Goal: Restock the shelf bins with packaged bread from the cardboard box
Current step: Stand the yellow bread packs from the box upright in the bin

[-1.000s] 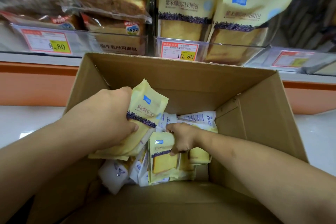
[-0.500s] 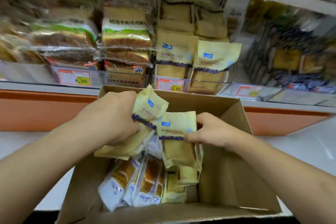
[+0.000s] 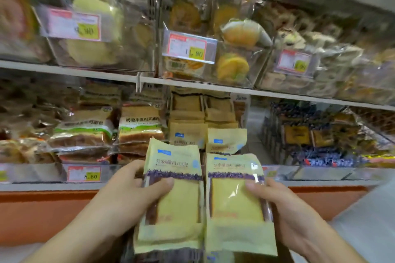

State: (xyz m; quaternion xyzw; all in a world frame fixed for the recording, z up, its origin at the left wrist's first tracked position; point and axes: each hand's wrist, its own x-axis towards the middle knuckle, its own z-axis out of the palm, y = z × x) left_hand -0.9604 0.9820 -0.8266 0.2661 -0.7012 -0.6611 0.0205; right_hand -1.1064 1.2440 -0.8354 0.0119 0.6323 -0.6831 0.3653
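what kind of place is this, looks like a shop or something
Most likely a grocery or convenience store's bread aisle. Clear shelf bins hold wrapped bread and cakes, printed price tags are clipped to the bin fronts, and the hands hold up two yellow bread packs matching those already shelved.

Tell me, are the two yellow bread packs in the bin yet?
Not yet. Left hand and right hand hold both yellow bread packs upright before it.
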